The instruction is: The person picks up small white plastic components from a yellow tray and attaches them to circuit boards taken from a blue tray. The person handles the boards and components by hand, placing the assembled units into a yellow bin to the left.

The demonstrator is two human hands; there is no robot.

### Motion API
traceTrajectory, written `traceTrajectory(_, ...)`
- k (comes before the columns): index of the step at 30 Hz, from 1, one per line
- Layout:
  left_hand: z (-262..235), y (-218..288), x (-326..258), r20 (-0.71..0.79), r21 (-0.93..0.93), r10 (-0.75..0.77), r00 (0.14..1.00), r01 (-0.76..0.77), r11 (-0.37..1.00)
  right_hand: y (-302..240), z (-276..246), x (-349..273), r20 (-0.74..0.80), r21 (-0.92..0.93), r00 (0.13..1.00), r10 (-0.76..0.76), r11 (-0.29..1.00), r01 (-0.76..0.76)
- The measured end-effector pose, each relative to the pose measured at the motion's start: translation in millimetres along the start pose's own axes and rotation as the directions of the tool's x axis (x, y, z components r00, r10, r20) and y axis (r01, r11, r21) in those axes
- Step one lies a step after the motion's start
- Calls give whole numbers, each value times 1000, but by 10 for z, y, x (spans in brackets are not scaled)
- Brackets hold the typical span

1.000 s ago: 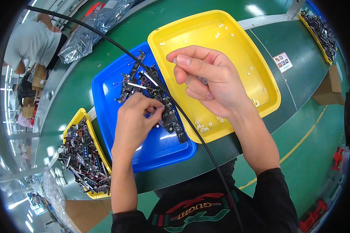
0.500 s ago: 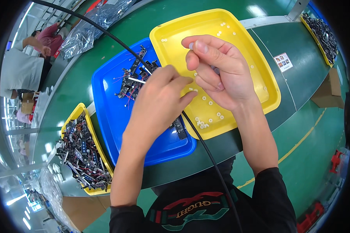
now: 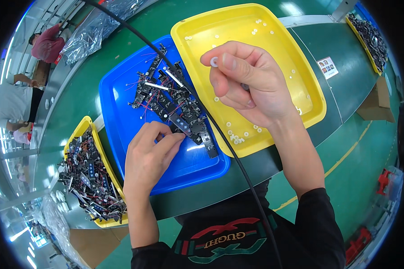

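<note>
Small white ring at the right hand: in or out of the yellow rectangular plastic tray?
Out: the right hand pinches the white ring between thumb and forefinger, above the yellow tray.

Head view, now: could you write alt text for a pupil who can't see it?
A person's right hand pinches a small white ring over a yellow tray; the left hand is at black circuit boards in a blue tray.

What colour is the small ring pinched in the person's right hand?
The small ring is white; the head view shows it best.
</note>
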State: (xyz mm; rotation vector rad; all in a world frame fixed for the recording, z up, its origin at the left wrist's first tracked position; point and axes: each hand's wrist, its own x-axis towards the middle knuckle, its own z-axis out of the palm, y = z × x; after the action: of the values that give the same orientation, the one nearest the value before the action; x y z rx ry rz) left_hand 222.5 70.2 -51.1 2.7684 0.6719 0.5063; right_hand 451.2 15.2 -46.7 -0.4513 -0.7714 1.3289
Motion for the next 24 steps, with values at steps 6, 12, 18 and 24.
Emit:
traceTrajectory(6,-76,0,-13,-116,-421,-131,985,71,904,-5,87,-15,-30,-124,993,116,985,-119)
traceTrajectory(12,-63,11,-78,-56,-988,-326,944,-5,156,141,329,-65,3,-349,981,193,920,-179)
traceTrajectory(18,88,8,-112,16,-958,-309,951,-73,-276,210,374,-45,108,-517,978,178,851,-97)
traceTrajectory(24,149,20,-170,141,-944,-350,926,19,-330,291,380,-65,6,-314,976,218,927,-205)
